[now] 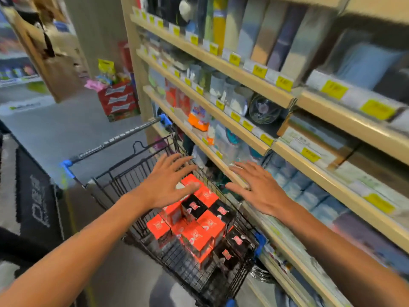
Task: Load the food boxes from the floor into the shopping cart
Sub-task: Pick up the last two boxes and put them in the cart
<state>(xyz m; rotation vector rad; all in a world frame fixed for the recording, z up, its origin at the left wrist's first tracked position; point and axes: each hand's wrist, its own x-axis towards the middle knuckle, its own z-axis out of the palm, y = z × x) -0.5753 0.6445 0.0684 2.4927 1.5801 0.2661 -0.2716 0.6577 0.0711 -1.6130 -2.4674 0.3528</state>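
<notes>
**Boxes stacked in the cart, both hands empty above them**

Boxes [199, 222], red and black, sit packed in the wire basket of the shopping cart [124, 173] at the centre of the frame, piled in at least two layers and touching one another. None shows on the patches of floor in view, so any left to load lie out of sight. The left hand [170, 182] hovers over the upper end of the pile with fingers spread and nothing in it; whether its fingertips touch the topmost red box is unclear through the blur. The right hand [256, 187] is likewise splayed and empty, to the right of the basket, over the edge of the wooden shelf [221, 167].

Handling, as a judgement: these look like small stiff cardboard cartons, light enough for one hand, with smooth printed faces that could slip. Flat opposite sides offer the safest hold; two or three pressed together between both palms should also carry. Corners would dent if dropped against the wire.

Room is tight on the right, where the cart's rim runs just beside the shelving that fills the right of the frame. Open grey floor lies to the left and upper left, past the blue-capped handle [115, 140], with a dark mat [39, 200] at the left edge. The basket's lower end holds boxes too, so free space is mostly on top of the pile.
</notes>
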